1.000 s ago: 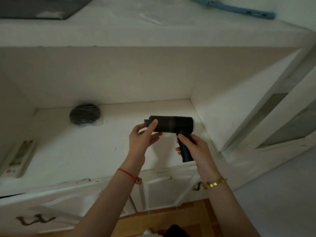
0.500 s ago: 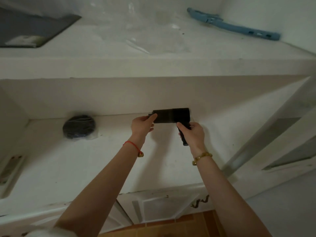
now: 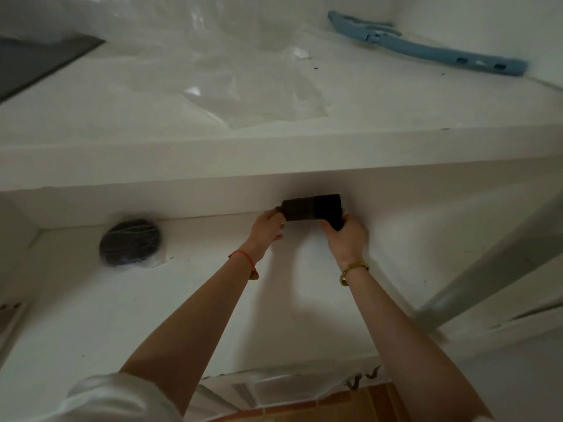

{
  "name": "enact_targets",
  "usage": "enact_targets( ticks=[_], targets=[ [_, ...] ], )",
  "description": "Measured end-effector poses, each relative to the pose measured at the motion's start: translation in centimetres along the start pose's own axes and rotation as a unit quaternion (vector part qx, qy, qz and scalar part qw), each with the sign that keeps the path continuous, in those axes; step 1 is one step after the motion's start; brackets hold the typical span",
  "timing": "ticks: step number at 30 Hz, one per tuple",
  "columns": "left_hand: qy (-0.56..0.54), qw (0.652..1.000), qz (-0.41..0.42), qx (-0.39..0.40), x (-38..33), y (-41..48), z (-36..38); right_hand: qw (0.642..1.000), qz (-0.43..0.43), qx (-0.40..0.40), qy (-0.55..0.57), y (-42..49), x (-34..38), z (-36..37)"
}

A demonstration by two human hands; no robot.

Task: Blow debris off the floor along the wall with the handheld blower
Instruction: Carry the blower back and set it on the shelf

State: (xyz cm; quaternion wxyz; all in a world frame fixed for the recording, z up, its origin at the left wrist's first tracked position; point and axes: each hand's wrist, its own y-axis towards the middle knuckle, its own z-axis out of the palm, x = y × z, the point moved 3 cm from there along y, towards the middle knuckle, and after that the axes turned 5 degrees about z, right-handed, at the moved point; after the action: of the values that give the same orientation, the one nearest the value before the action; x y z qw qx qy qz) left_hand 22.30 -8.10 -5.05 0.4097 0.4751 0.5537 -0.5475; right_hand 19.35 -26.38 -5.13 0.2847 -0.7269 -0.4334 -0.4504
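A black handheld blower [image 3: 312, 207] is held deep inside a white cabinet recess, close to the back wall [image 3: 182, 202], with its barrel lying sideways and the nozzle toward the left. My right hand [image 3: 345, 236] grips its handle from below. My left hand [image 3: 268, 228] pinches the nozzle end with its fingertips. The white shelf floor [image 3: 182, 300] under the blower shows a few small dark specks.
A round black object wrapped in clear plastic [image 3: 131, 242] lies on the shelf at the left. Above, the countertop [image 3: 396, 117] carries crumpled clear plastic sheet [image 3: 243, 71] and a long blue tool [image 3: 426, 47]. An open white cabinet door [image 3: 487, 269] stands at the right.
Both hands have carried the blower away from me, deeper into the recess and up against the back wall. My view has tilted up, showing more of the countertop.
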Motion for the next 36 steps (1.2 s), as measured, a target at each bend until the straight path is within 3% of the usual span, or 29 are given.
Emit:
enact_targets(
  ticks=[7,15,27,36],
  targets=[
    [0.094,0.995,0.017,0.019,0.8,1.5,1.2,0.999,-0.001,0.013,-0.038,1.4,-0.9,0.6],
    [0.129,0.990,0.054,0.010,1.0,2.9,1.8,0.994,-0.004,0.012,-0.109,2.4,-1.3,0.8],
    [0.064,0.998,-0.013,-0.015,1.7,3.3,1.7,0.969,-0.023,0.001,-0.245,2.9,-0.4,0.7],
    [0.051,0.998,0.022,-0.023,1.9,2.5,1.1,0.961,-0.017,0.009,-0.277,2.6,0.2,0.6]
  ],
)
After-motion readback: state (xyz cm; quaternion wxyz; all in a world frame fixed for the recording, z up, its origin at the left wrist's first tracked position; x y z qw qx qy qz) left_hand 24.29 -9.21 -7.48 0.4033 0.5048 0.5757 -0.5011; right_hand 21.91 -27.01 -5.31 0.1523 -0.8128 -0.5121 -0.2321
